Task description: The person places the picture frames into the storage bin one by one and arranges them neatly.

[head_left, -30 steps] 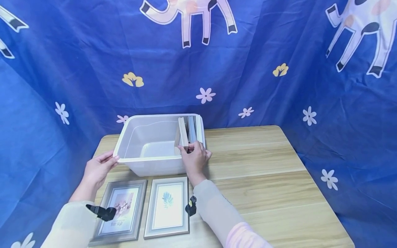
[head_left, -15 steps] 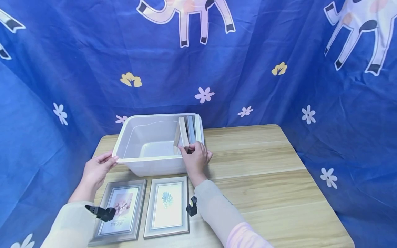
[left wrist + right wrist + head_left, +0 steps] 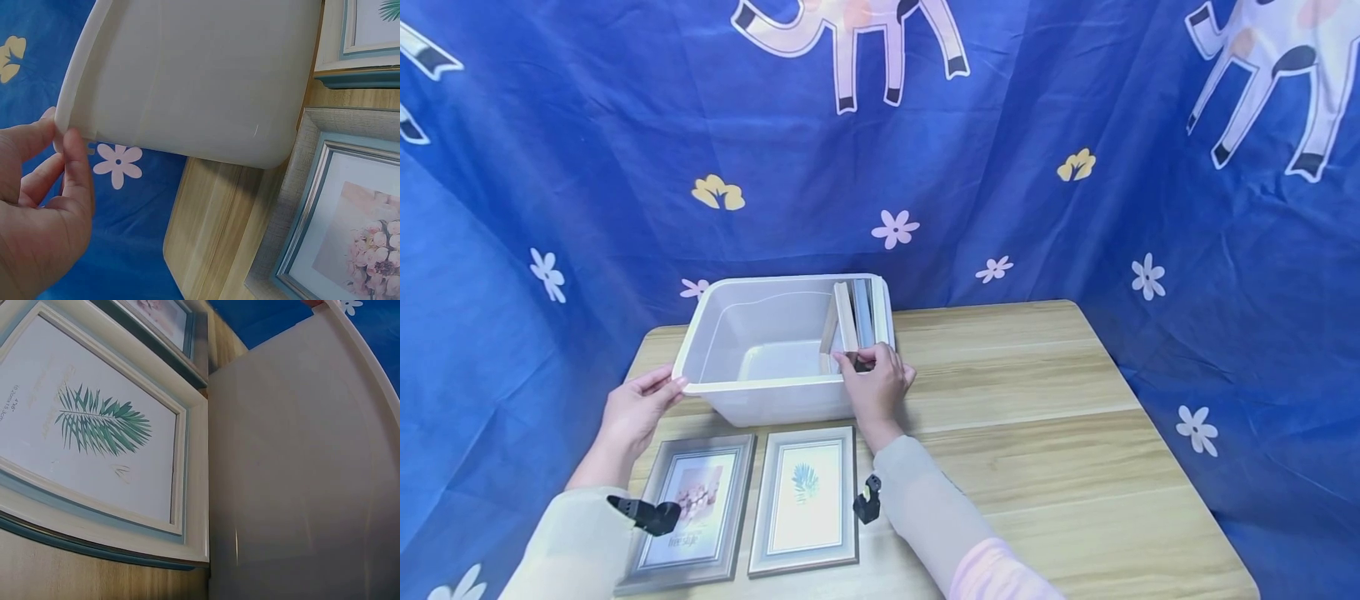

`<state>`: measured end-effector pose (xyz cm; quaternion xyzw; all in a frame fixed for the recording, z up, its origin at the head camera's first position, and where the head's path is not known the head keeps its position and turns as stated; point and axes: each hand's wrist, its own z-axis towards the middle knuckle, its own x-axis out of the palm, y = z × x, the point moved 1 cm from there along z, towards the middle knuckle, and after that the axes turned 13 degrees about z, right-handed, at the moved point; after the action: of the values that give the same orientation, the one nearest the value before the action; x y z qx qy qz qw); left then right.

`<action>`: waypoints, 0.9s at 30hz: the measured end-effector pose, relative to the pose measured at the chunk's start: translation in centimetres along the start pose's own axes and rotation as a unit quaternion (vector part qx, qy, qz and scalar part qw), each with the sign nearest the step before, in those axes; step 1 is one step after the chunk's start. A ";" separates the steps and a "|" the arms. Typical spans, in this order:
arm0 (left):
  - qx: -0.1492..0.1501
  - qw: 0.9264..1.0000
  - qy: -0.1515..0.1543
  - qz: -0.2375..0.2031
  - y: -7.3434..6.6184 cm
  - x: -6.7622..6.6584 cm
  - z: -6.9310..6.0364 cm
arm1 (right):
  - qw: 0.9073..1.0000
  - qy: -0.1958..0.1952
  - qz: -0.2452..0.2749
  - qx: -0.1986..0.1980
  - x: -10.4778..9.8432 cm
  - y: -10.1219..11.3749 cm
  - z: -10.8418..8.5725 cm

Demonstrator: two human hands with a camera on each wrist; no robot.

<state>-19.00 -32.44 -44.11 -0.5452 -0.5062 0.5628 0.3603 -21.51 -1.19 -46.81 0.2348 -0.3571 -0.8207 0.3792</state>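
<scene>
A white plastic bin stands at the back left of the table. My left hand pinches its near left corner by the rim, thumb and fingers on either side, as the left wrist view also shows. Inside the bin, at its right end, several picture frames stand on edge. My right hand reaches over the front rim and grips the near end of the leftmost picture frame, which leans a little. To its right are a blue-grey frame and a white-edged one. The right wrist view does not show the right hand.
Two picture frames lie face up before the bin: one with pink flowers, the other with a green leaf. The wooden table extends to the right. A blue patterned curtain hangs behind and at both sides.
The right hand and the picture frame it grips have shifted very slightly to the right. The left hand stays on the bin's rim.
</scene>
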 end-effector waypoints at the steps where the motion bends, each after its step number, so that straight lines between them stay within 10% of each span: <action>1: 0.000 1.000 0.000 0.002 0.0 0.0 0.0 | 1.000 -0.001 0.004 0.002 0.0 0.0 0.0; 15: 0.011 1.000 0.002 0.016 0.0 -0.1 0.0 | 0.998 -0.002 0.061 -0.005 -1.2 -0.5 1.7; 27: 0.009 1.000 -0.002 0.002 0.1 -0.1 0.0 | 0.977 0.142 0.157 0.038 -3.0 -1.4 4.3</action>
<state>-18.99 -32.52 -44.20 -0.5419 -0.5007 0.5692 0.3629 -23.15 3.51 -44.83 0.3042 -0.3627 -0.6949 0.5414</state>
